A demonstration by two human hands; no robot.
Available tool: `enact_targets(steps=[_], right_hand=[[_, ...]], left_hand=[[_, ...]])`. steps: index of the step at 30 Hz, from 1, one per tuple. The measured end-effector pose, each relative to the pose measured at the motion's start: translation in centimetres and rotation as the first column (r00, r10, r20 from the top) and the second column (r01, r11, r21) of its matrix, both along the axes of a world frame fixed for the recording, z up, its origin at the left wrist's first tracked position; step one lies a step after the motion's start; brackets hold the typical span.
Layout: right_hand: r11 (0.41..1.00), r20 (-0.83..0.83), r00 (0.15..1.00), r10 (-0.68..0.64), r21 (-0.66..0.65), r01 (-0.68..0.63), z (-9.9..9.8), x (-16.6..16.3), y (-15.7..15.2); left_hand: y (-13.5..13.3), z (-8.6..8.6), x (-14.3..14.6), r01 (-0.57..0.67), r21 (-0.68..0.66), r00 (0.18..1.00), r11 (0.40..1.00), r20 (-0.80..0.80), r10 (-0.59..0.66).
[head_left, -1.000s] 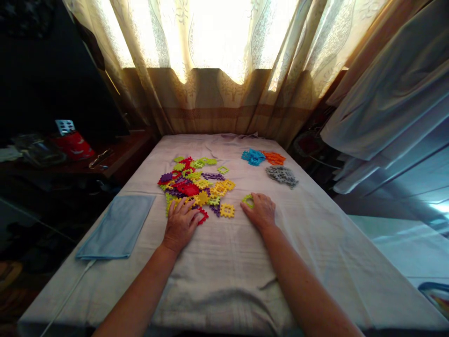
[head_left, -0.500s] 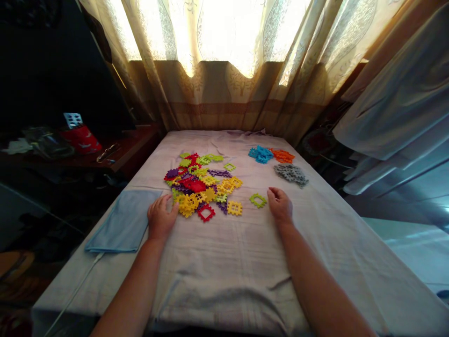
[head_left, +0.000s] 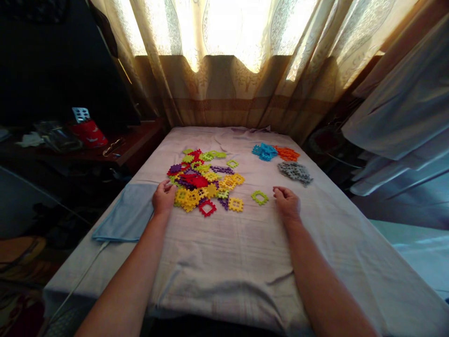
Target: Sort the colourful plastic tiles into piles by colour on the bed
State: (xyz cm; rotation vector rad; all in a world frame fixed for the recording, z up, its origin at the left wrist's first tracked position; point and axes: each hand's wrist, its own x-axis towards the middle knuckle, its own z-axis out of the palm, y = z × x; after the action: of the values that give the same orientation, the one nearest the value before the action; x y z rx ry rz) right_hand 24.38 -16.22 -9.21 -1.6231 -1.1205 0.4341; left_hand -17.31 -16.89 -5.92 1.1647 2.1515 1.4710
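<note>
A mixed pile of interlocking plastic tiles (head_left: 191, 179) in yellow, red, purple and lime green lies on the cloth-covered table. At its left edge rests my left hand (head_left: 164, 197), fingers curled together, with no tile visible in them. Just right of a lone lime-green square frame (head_left: 259, 197) is my right hand (head_left: 287, 202), loosely closed and apart from that frame; I see nothing in it. A red square frame (head_left: 207, 208) and a yellow window tile (head_left: 235, 204) lie along the pile's near side.
Farther back on the right are sorted heaps of blue tiles (head_left: 264, 151), orange tiles (head_left: 286, 153) and grey tiles (head_left: 294, 172). A folded blue cloth (head_left: 122, 215) lies left of my left forearm, with a white cable (head_left: 79, 281) near it. Curtains (head_left: 224, 84) hang behind the table.
My left hand's fingers have drawn together from a spread pose. My right hand stays beside the green frame, still curled. The whole view has shifted slightly; the tiles keep their places.
</note>
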Motion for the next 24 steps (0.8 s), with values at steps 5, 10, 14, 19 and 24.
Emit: enact_targets(steps=[5, 10, 14, 19, 24], right_hand=[[1.0, -0.014, 1.0, 0.004, -0.022, -0.005, 0.1, 0.0, 0.1], [1.0, -0.037, 0.999, 0.004, 0.004, -0.004, 0.2, 0.0, 0.2], [0.999, -0.149, 0.989, -0.022, 0.021, 0.026, 0.4, 0.0, 0.4], [1.0, -0.281, 0.96, -0.009, 0.016, 0.014, 0.7, 0.0, 0.4], [1.0, -0.28, 0.96, -0.023, -0.003, 0.023, 0.6, 0.1, 0.8]], left_hand=[[0.2, 1.3, -1.3, -0.082, 0.12, 0.996, 0.989, 0.052, 0.076], [0.2, 3.9, 3.8, 0.178, 0.301, 0.969, 0.937, 0.111, -0.22], [0.0, 4.3, 12.7, 0.572, 0.222, 0.725, 0.79, 0.314, -0.613], [0.8, 2.9, 20.7, 0.718, 0.042, 0.631, 0.694, 0.381, -0.676], [2.6, 1.4, 23.9, 0.738, -0.035, 0.648, 0.674, 0.315, -0.693]])
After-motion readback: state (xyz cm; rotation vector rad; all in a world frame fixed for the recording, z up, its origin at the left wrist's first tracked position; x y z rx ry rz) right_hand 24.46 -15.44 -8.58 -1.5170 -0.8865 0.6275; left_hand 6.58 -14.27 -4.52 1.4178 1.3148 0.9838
